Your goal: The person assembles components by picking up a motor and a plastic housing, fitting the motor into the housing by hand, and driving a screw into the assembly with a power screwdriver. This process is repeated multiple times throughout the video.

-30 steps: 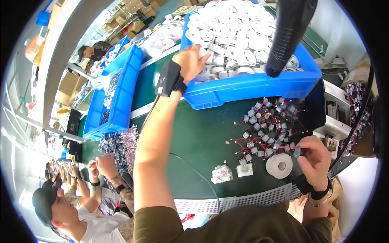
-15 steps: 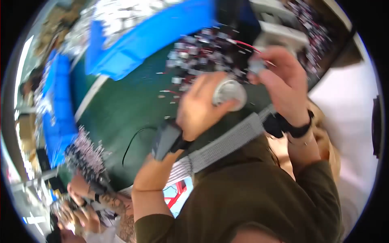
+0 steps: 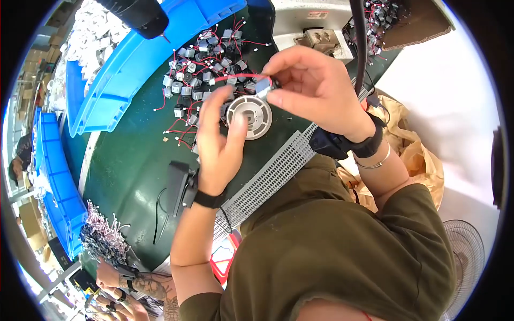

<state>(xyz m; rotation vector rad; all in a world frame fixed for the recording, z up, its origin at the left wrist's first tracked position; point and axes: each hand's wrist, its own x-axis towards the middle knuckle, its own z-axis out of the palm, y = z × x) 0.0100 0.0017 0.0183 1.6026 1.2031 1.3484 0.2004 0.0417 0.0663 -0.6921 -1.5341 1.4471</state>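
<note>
Motor [image 3: 263,88] pinched in the right hand [image 3: 318,91] hovers near the front edge of the tabletop [image 3: 134,155], red leads [image 3: 235,77] liable to snag on the spread left hand [image 3: 216,155], whose contact with the spoked disc [image 3: 261,116] is unclear.

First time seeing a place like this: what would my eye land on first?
Probably the right hand, near the centre, pinching a small grey block with a red wire, and the spread left hand by a round pale disc. Just beyond lies a heap of similar wired blocks. At upper left, a blue bin holds many white parts.
</note>
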